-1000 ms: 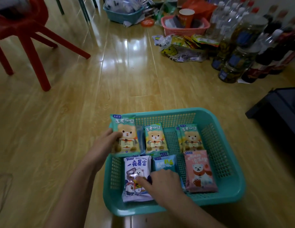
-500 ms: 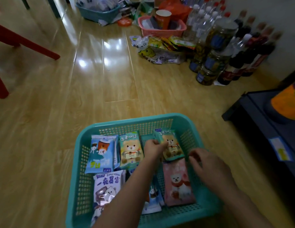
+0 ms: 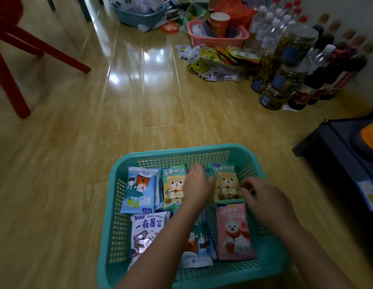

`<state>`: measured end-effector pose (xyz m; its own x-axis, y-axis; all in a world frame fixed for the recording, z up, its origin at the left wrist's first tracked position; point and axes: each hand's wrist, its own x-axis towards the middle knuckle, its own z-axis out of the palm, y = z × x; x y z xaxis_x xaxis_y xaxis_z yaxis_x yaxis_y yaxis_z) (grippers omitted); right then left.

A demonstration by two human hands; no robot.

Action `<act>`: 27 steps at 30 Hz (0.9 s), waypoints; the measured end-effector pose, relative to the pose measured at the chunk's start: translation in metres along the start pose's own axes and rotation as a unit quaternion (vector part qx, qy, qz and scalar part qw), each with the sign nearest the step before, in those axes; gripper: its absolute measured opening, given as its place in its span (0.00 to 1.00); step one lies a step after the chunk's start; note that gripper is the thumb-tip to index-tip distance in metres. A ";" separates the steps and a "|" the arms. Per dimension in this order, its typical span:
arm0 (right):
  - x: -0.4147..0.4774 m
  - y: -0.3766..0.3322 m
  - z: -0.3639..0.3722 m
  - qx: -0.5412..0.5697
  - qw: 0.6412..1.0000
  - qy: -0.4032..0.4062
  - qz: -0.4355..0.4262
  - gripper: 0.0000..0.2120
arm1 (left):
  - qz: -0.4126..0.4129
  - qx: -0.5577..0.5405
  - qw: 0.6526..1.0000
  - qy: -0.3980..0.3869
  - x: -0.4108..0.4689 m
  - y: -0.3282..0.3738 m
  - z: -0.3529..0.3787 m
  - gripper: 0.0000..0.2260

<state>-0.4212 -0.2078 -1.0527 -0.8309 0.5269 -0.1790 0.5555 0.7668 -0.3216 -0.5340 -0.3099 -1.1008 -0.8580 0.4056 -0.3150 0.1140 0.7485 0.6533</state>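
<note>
Head view, lower centre: left hand (image 3: 199, 185) is pinching green bear-print plastic packet (image 3: 227, 183) inside teal plastic mesh basket (image 3: 181, 148); right hand (image 3: 267, 197) is hovering alongside, loosely curled, holding nothing.

Dim, floor (image 3: 152, 59) glare, blurred edges

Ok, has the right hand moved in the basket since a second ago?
Yes. The right hand has gone from the near row of the basket to its far row, and is now beside the right-side bear pack.
</note>
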 end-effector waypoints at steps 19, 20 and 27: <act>0.045 -0.119 0.095 -0.012 0.991 -0.123 0.042 0.41 | -0.092 0.049 0.984 0.143 -0.030 -0.124 -0.069 0.37; 0.047 -0.119 0.095 -0.002 0.991 -0.127 0.050 0.42 | -0.093 0.050 0.983 0.149 -0.030 -0.122 -0.071 0.35; 0.052 -0.122 0.097 0.117 0.978 -0.153 0.085 0.36 | -0.128 0.013 0.987 0.096 -0.018 -0.118 -0.086 0.19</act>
<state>-0.5349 -0.3098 -1.1128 -0.7181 0.4770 -0.5068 0.6933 0.5540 -0.4609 -0.5746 -0.4507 -1.1128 -0.9394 0.0954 -0.3292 -0.1088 0.8277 0.5505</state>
